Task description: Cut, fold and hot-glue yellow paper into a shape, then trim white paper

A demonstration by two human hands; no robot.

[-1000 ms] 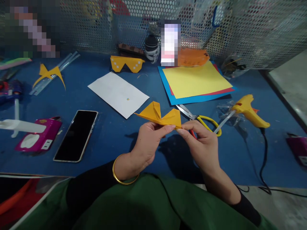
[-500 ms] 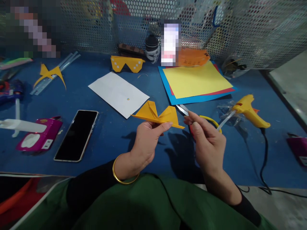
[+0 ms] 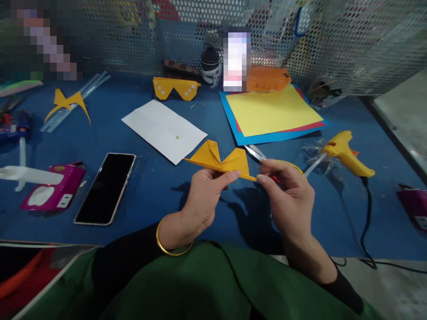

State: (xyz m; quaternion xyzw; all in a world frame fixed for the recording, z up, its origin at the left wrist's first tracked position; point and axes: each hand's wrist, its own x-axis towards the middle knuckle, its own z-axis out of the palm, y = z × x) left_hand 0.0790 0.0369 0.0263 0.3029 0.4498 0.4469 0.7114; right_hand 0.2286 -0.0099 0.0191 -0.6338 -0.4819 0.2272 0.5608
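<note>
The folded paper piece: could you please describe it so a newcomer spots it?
At the blue table, find the left hand. It pinches the folded yellow paper piece, set apart from the yellow glasses and cut-out farther back by being held.

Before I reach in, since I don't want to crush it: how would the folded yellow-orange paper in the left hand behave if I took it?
The folded yellow-orange paper is probably light: the left hand pinches it near one edge. It likely keeps its shape, since its creased panels stand up unsupported. Its thin edges suggest it could crumple if squeezed.
</note>
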